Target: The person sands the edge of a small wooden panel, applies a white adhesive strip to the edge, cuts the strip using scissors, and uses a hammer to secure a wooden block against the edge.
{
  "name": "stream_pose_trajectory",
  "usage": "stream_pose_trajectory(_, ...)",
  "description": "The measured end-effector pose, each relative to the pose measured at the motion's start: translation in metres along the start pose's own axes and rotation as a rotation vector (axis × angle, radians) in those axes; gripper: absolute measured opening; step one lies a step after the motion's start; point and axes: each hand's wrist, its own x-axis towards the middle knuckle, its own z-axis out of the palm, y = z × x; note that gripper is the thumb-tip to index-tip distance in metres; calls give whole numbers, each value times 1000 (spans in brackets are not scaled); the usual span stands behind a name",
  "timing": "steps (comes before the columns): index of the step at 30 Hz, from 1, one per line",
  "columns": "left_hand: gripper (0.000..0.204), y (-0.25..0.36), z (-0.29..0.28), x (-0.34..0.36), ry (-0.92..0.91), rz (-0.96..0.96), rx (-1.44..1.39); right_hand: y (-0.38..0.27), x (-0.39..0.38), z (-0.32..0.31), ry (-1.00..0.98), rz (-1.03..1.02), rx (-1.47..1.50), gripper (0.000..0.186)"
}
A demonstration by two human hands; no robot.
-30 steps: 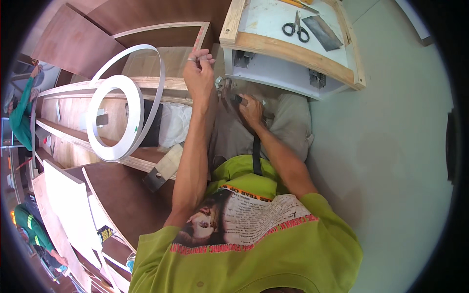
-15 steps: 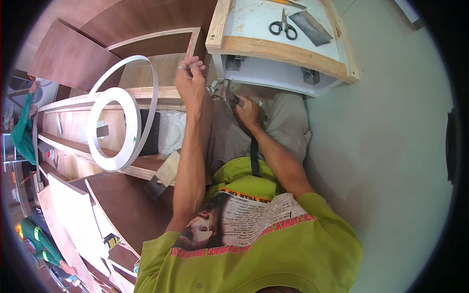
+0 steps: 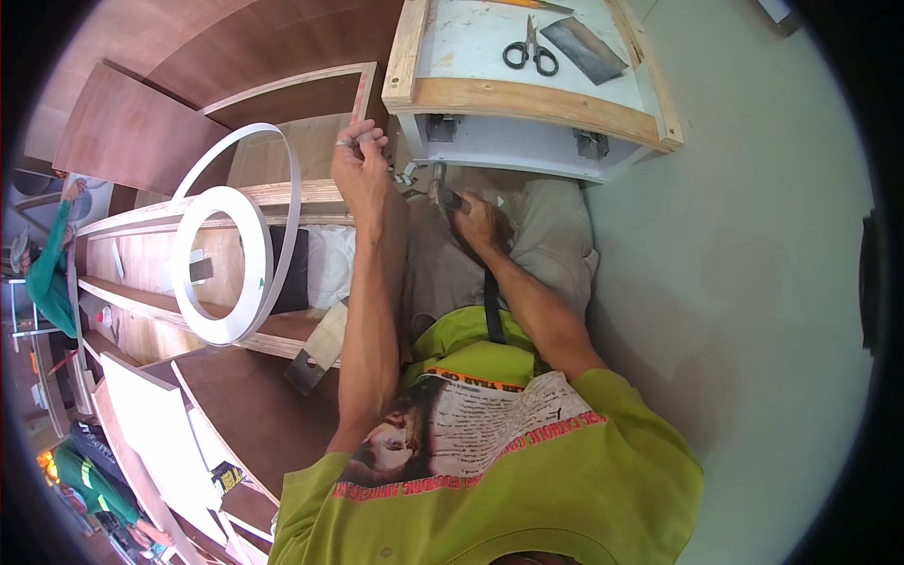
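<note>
My right hand (image 3: 478,222) is wrapped round the handle of a hammer (image 3: 440,185), held above my lap with its head pointing away from me. Farther left, my left hand (image 3: 360,173) is raised by the plywood frame, its fingers curled together. Whatever they may pinch is too small to make out. A roll of white edge banding (image 3: 193,306) stands left of my left forearm, one loop loose. Beside that forearm lies a tool with a broad grey blade and a pale handle (image 3: 328,335), partly hidden.
Ahead stands a white cabinet (image 3: 527,151) with a wooden rim (image 3: 537,99); scissors (image 3: 543,61), a dark grey strip (image 3: 586,49) and a pencil (image 3: 527,4) lie on it. Plywood boxes (image 3: 273,193) and panels (image 3: 141,414) fill the left. Two people in green (image 3: 49,287) are at far left.
The view has shifted slightly, so the cabinet sits a little higher and farther left. My left hand stays raised with curled fingers, and my right hand keeps hold of the hammer.
</note>
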Motion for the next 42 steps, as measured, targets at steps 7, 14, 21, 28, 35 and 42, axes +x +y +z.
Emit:
stream_pose_trajectory(7, 18, 1, 1, 1, -6, -14, 36, 14, 0, 5, -11, -26, 25, 35)
stream_pose_trajectory(14, 18, -8, -2, 2, -17, -9, 11, 19, -2, 7, 59, 14, 33, 40)
stream_pose_trajectory(21, 18, -9, 1, 3, -56, 30, 57, -22, -3, -17, 58, -152, 179, 31)
stream_pose_trajectory(28, 18, -22, -2, 6, -44, 24, 23, -78, -22, -67, 264, -352, 397, 26)
stream_pose_trajectory(35, 19, -20, -4, 5, -81, 48, -2, -132, -55, -111, 197, 160, 1166, 30)
stream_pose_trajectory(42, 19, -19, -6, 6, -93, 39, -11, -123, -68, -123, 443, 595, 1496, 40)
